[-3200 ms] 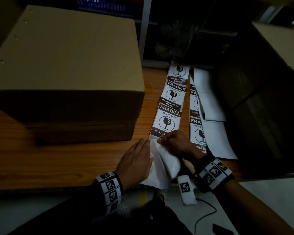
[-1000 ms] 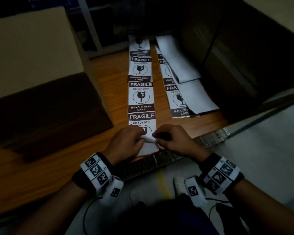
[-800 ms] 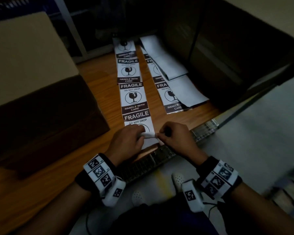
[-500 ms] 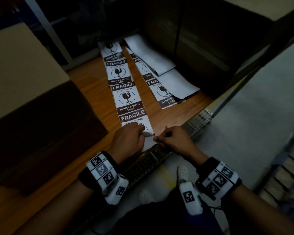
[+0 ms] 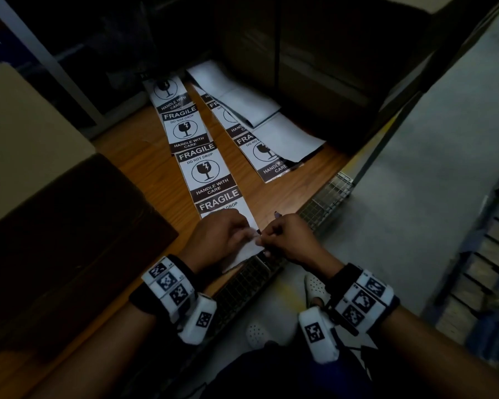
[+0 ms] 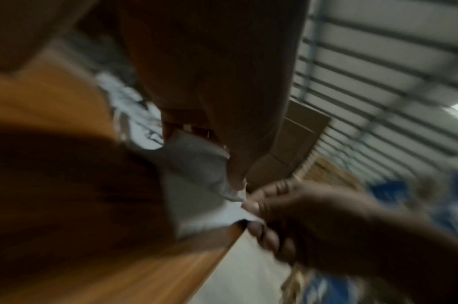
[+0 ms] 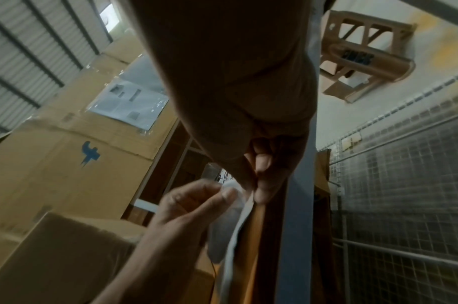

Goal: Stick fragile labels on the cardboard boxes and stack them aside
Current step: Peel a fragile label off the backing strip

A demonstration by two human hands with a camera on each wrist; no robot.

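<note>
Wooden table point(image 5: 144, 156), near edge: label strip point(image 5: 205, 171) end between both hands.
Left hand point(image 5: 216, 240) and right hand point(image 5: 288, 240) each pinch its glossy paper corner (apparently peeling; wrist views blurred).

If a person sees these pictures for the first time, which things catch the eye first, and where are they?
Two hands meet at the table's near edge: the left hand and right hand both pinch the near end of a strip of FRAGILE labels that runs away across the wooden table. A second label strip lies to its right, and a large cardboard box stands at the left.
</note>
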